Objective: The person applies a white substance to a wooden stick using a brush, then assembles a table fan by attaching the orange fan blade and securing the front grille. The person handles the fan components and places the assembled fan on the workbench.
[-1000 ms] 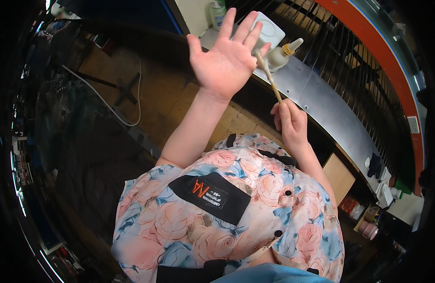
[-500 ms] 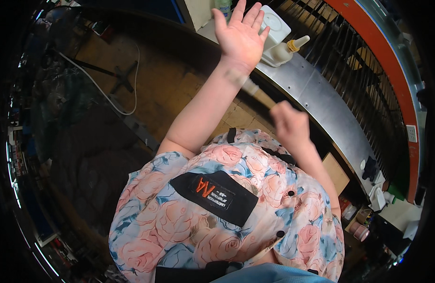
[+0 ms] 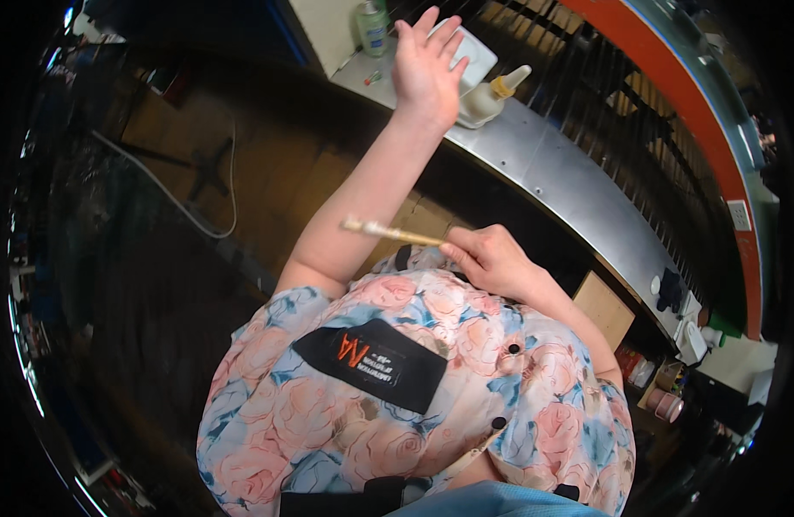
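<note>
My left hand (image 3: pixel 427 82) is raised with the palm showing and its fingers spread, holding nothing. Behind it, partly covered, are a white plastic container (image 3: pixel 476 59) and a squeeze bottle (image 3: pixel 492 96) with a yellow collar and pale nozzle. In front of my belly, my right hand (image 3: pixel 493 261) is closed around the thin wooden handle of a brush (image 3: pixel 410 235). The brush's pale, blurred head lies over my bare left forearm (image 3: pixel 362 194), below the elbow crease. Whether the bristles touch the skin I cannot tell.
A metal ledge (image 3: pixel 548 159) runs alongside a dark slatted rack (image 3: pixel 586 77) with an orange-red frame (image 3: pixel 703 103). A greenish bottle (image 3: pixel 373 30) stands on the ledge's far end. A pale cable (image 3: pixel 177 205) trails to the left. Boxes and a pink roll (image 3: pixel 666 406) sit low right.
My right hand has moved down and left; the brush head has gone from my left wrist to the forearm near the elbow. My left hand stays open, slightly left in view.
</note>
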Action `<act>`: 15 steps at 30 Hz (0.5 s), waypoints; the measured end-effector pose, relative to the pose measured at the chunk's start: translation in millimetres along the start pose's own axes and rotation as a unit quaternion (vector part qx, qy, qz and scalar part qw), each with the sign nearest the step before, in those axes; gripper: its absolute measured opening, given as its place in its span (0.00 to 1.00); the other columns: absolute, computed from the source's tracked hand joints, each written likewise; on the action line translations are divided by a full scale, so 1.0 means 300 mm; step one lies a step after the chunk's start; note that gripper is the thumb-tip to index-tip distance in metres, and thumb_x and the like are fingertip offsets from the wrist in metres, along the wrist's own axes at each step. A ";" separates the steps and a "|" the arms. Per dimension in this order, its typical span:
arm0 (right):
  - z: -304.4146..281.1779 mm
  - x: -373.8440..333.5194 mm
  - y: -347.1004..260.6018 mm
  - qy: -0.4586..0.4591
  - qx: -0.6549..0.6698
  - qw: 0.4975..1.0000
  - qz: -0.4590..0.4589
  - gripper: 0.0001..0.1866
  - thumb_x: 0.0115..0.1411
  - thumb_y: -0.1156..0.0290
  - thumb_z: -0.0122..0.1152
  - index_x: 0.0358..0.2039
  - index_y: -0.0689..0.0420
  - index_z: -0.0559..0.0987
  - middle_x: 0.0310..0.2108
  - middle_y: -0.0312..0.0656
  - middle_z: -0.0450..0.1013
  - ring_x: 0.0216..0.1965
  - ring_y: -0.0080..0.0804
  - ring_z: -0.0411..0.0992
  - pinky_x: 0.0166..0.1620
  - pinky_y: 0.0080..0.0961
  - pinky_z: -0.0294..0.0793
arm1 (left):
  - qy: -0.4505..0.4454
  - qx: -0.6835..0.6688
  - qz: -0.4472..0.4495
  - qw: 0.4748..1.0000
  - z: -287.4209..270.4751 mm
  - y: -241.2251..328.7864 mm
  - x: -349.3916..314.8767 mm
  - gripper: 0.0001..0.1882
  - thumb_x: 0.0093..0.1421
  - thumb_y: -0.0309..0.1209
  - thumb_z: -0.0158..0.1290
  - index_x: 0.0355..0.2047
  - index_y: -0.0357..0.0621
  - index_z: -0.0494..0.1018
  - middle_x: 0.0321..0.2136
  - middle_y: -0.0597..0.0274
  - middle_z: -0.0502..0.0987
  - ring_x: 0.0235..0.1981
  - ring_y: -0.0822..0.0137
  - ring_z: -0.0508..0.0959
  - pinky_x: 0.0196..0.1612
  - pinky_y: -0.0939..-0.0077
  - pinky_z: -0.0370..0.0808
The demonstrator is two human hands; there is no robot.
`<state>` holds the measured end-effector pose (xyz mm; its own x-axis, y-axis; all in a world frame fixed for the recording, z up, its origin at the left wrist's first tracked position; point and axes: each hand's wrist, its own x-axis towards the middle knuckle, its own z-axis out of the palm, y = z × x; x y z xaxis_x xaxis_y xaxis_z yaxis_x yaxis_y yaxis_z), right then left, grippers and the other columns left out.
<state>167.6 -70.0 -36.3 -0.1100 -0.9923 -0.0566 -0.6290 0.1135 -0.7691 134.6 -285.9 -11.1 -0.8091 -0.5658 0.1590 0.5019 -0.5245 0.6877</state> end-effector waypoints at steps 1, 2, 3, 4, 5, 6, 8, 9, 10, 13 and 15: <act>-0.005 -0.007 0.003 0.078 0.103 0.990 -0.059 0.14 0.70 0.61 0.55 0.32 0.58 0.77 0.15 0.47 0.69 0.15 0.45 0.67 0.22 0.33 0.68 | 0.008 -0.018 -0.009 1.000 0.005 -0.003 -0.013 0.34 0.74 0.54 0.29 0.70 0.42 0.54 0.68 0.46 0.61 0.71 0.52 0.56 0.72 0.48 0.47; -0.023 -0.025 0.010 0.144 0.258 0.955 0.020 0.17 0.72 0.59 0.52 0.32 0.59 0.77 0.13 0.43 0.68 0.13 0.36 0.64 0.20 0.28 0.64 | -0.009 0.018 -0.057 0.998 0.012 -0.008 -0.034 0.33 0.74 0.53 0.31 0.69 0.42 0.57 0.67 0.49 0.64 0.70 0.55 0.59 0.72 0.51 0.49; -0.056 -0.044 0.025 0.189 0.410 0.888 0.086 0.21 0.73 0.57 0.49 0.31 0.61 0.77 0.12 0.39 0.67 0.11 0.27 0.62 0.18 0.24 0.60 | -0.072 0.090 -0.045 0.992 0.020 -0.018 -0.063 0.32 0.75 0.52 0.32 0.67 0.42 0.60 0.65 0.52 0.66 0.69 0.58 0.62 0.71 0.53 0.51; -0.089 -0.060 0.043 0.261 0.466 0.841 0.086 0.26 0.75 0.53 0.42 0.31 0.61 0.77 0.13 0.34 0.67 0.10 0.15 0.56 0.16 0.16 0.55 | -0.114 0.098 -0.128 0.980 0.030 -0.030 -0.100 0.29 0.75 0.48 0.35 0.65 0.42 0.64 0.62 0.54 0.70 0.66 0.61 0.66 0.70 0.56 0.55; -0.128 -0.069 0.062 0.302 0.541 0.783 0.057 0.25 0.75 0.54 0.42 0.32 0.61 0.76 0.13 0.35 0.67 0.08 0.15 0.54 0.15 0.16 0.53 | -0.151 0.124 -0.188 0.962 0.044 -0.044 -0.140 0.25 0.75 0.44 0.39 0.63 0.41 0.68 0.59 0.56 0.74 0.63 0.63 0.69 0.68 0.59 0.58; -0.144 -0.083 0.071 0.290 0.515 0.804 0.072 0.25 0.76 0.53 0.42 0.32 0.60 0.77 0.13 0.34 0.68 0.09 0.14 0.55 0.17 0.15 0.55 | -0.242 0.164 -0.173 0.941 0.060 -0.059 -0.179 0.23 0.74 0.41 0.42 0.61 0.39 0.70 0.57 0.55 0.76 0.61 0.63 0.71 0.66 0.60 0.62; -0.161 -0.100 0.081 0.246 0.504 0.816 0.140 0.23 0.76 0.54 0.42 0.38 0.60 0.77 0.16 0.35 0.71 0.12 0.16 0.61 0.18 0.13 0.60 | -0.304 0.208 -0.171 0.914 0.097 -0.080 -0.240 0.21 0.73 0.36 0.46 0.59 0.36 0.72 0.53 0.53 0.78 0.56 0.62 0.76 0.60 0.62 0.69; -0.143 -0.093 0.080 0.234 0.533 0.808 0.091 0.32 0.73 0.44 0.41 0.49 0.64 0.76 0.27 0.42 0.77 0.21 0.24 0.74 0.29 0.19 0.74 | -0.303 0.225 -0.196 0.905 0.113 -0.082 -0.257 0.20 0.73 0.34 0.47 0.58 0.34 0.72 0.52 0.51 0.79 0.53 0.62 0.78 0.58 0.64 0.72; -0.146 -0.101 0.073 0.204 0.595 0.777 0.019 0.39 0.70 0.38 0.39 0.57 0.66 0.70 0.41 0.49 0.74 0.37 0.32 0.75 0.42 0.29 0.74 | -0.282 0.211 -0.200 0.915 0.125 -0.079 -0.265 0.20 0.74 0.37 0.45 0.54 0.33 0.74 0.49 0.50 0.80 0.47 0.64 0.81 0.52 0.68 0.77; -0.153 -0.134 0.051 0.188 0.744 0.629 -0.124 0.52 0.66 0.29 0.36 0.70 0.67 0.52 0.67 0.56 0.54 0.68 0.44 0.55 0.67 0.49 0.52 | -0.118 0.135 0.002 0.984 0.136 -0.029 -0.252 0.18 0.74 0.38 0.47 0.43 0.34 0.78 0.33 0.58 0.82 0.40 0.71 0.81 0.48 0.76 0.77; -0.181 -0.167 0.031 0.213 0.782 0.558 -0.177 0.55 0.65 0.29 0.36 0.73 0.66 0.43 0.75 0.55 0.38 0.76 0.44 0.37 0.73 0.55 0.36 | -0.056 0.161 0.055 0.984 0.125 0.020 -0.239 0.19 0.75 0.38 0.44 0.43 0.34 0.78 0.25 0.63 0.79 0.27 0.75 0.78 0.36 0.81 0.76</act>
<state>125.4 -16.7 -6.0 -0.5743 -0.7994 0.1765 0.7353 -0.5985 -0.3182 184.0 -224.5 8.2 -0.7930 -0.5246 0.3098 0.4803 -0.2254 0.8476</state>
